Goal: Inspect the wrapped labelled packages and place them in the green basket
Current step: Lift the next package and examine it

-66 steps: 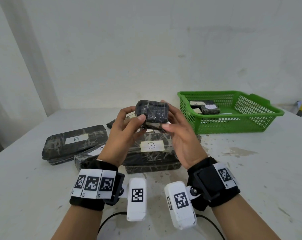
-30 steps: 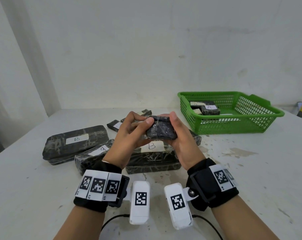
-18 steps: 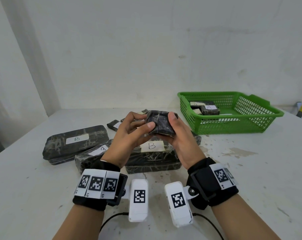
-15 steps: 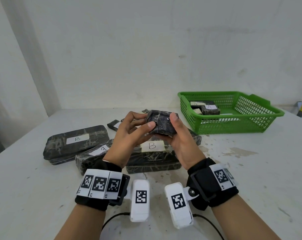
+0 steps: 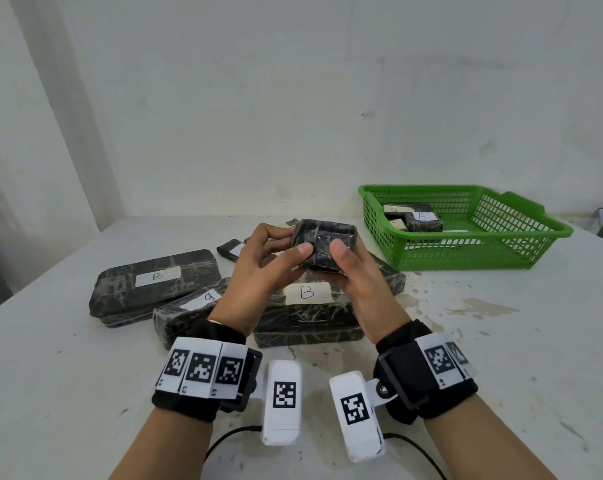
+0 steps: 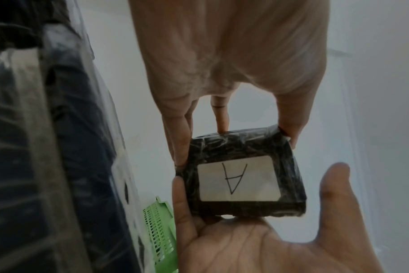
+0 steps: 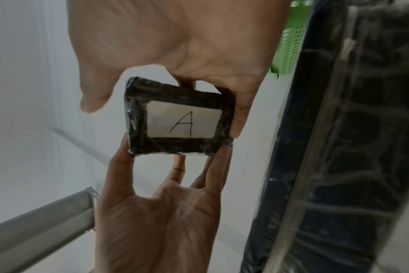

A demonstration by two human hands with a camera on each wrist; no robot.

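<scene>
Holding a small wrapped package (image 5: pixel 324 244) labelled A up between both our hands, above the table (image 5: pixel 501 341).

Our left hand (image 5: pixel 258 278) pinches it with thumb and fingertips at one side, and our right hand (image 5: pixel 353 285) grips the other side, thumb on top and fingers underneath. Its white label (image 6: pixel 238 180) faces down toward our wrists. Below it lie larger wrapped packages marked B (image 5: pixel 307 306) and (image 5: pixel 154 282), with another (image 5: pixel 189 306) between them. The green basket (image 5: pixel 521 251) stands well apart to the right, with wrapped packages (image 5: pixel 421 220) already inside.
</scene>
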